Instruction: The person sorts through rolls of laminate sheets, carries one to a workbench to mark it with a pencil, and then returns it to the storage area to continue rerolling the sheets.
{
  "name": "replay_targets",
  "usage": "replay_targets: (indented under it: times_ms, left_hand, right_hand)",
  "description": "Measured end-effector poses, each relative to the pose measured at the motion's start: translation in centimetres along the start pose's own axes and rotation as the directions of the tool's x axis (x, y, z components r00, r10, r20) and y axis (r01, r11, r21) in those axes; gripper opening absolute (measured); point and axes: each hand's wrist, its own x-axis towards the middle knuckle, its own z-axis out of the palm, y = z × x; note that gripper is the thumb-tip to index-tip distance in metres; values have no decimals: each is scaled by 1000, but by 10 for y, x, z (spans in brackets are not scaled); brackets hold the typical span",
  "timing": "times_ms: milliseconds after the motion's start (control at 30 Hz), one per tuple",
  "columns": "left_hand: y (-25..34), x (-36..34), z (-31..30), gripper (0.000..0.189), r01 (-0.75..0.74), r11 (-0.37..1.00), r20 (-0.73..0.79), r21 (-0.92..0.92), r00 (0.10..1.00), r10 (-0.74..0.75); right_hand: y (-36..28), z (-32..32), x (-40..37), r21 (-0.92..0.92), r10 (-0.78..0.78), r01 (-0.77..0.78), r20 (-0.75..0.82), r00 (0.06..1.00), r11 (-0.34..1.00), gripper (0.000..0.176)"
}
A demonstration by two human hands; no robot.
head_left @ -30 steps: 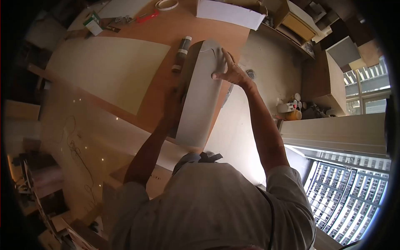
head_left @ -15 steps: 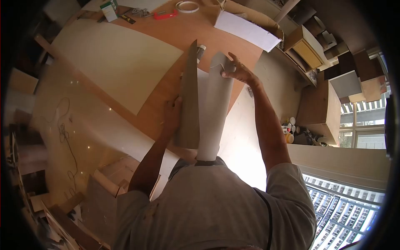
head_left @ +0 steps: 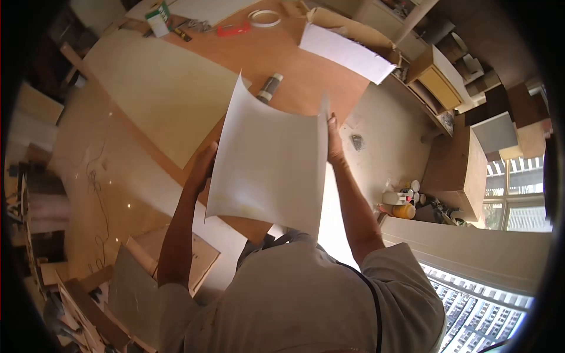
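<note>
A pale, flexible sheet (head_left: pixel 271 162) bows between my two hands, its side edges curling up. My left hand (head_left: pixel 206 162) grips the left edge, with most of its fingers hidden behind the sheet. At the upper part of the right edge, my right hand (head_left: pixel 335 140) is closed on it, thumb showing. Just beyond the sheet's far edge, a short dark-and-light cylinder (head_left: pixel 270 88) lies on the brown tabletop (head_left: pixel 318 88). A larger cream sheet (head_left: pixel 165 100) lies flat to the left.
A white-sided cardboard box (head_left: pixel 347 53) stands at the table's far right. Along the far edge are a roll of edging tape (head_left: pixel 265 18), a red tool (head_left: pixel 233 29) and a green-and-white container (head_left: pixel 158 22). Bottles and tubs (head_left: pixel 406 203) stand on the right; an open carton (head_left: pixel 176 253) sits lower left.
The sheet has opened from a folded-over curl into a wide shallow bow. My left hand has moved left, and my right hand has come lower and nearer along the right edge.
</note>
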Motion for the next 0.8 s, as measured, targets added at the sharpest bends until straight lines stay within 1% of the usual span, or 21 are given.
replay_targets:
  times_ms: [33,100,133,200,233,267,300,333,367,400,433,467,500,533,567,600,633,667,700,767,800]
  left_hand:
    - [-3,4,11,76,-21,1000,30,7,999,21]
    - [-17,15,25,72,-85,996,31,-28,996,86]
    - [-10,13,32,72,-98,995,50,-20,994,99]
    - [19,-1,49,70,29,989,81,142,996,-41]
    - [31,-11,65,75,-59,984,40,167,998,53]
    - [27,-11,68,75,-74,982,65,175,996,64]
    - [19,-9,68,80,46,988,24,149,998,-50]
    - [12,-5,70,84,160,979,-1,125,987,-161]
    - [6,-1,68,85,204,974,24,95,978,-207]
    - [-2,1,64,86,253,965,53,70,965,-257]
    - [-10,4,63,80,261,963,65,61,962,-265]
    - [-15,6,61,75,271,962,65,47,960,-273]
    - [-13,8,60,75,257,964,99,59,960,-262]
    - [-9,10,57,69,279,953,106,123,951,-292]
    - [-7,11,56,65,297,937,106,185,942,-320]
    - [-7,12,58,65,282,940,124,190,943,-308]
    - [-7,11,61,61,251,960,99,126,959,-264]
    - [-9,11,61,57,219,974,74,63,972,-223]
    - [-19,13,52,57,204,977,98,69,973,-210]
    - [-46,23,30,58,250,968,132,-3,960,-248]
    - [-44,21,35,58,236,972,148,-6,961,-233]
  right_hand:
    - [2,2,-4,0,36,-36,-30,999,999,102]
    - [5,15,-6,14,117,-116,-72,991,993,103]
    - [-19,28,-15,10,135,-134,-90,987,991,107]
    - [-5,32,-1,-131,160,-174,-116,980,976,113]
    - [0,34,4,-122,143,-160,-137,980,979,113]
    - [5,35,8,-188,198,-234,-192,961,954,115]
    - [4,37,10,-248,247,-310,-254,935,918,117]
    - [4,37,7,-328,206,-313,-321,924,891,118]
    - [-9,36,-2,-385,168,-316,-371,913,867,119]
    - [-16,34,-7,-374,216,-363,-380,899,853,119]
    - [-28,34,-16,-432,225,-398,-397,890,810,118]
    - [-36,38,-23,-458,208,-398,-410,888,795,119]
    - [-46,45,-29,-493,201,-404,-414,888,771,112]
    - [-41,48,-32,-490,182,-402,-436,881,773,112]
    - [-30,49,-33,-365,169,-278,-304,938,888,108]
    - [-21,50,-35,-210,122,-156,-166,979,965,105]
    - [-14,45,-37,-212,106,-144,-180,978,967,105]
    - [-11,36,-42,-122,73,-74,-12,997,990,104]
    - [-8,25,-49,-24,18,-14,151,988,1000,103]
    - [3,1,-70,194,127,-182,268,955,964,112]
    - [-1,-9,-88,262,136,-230,333,933,937,116]
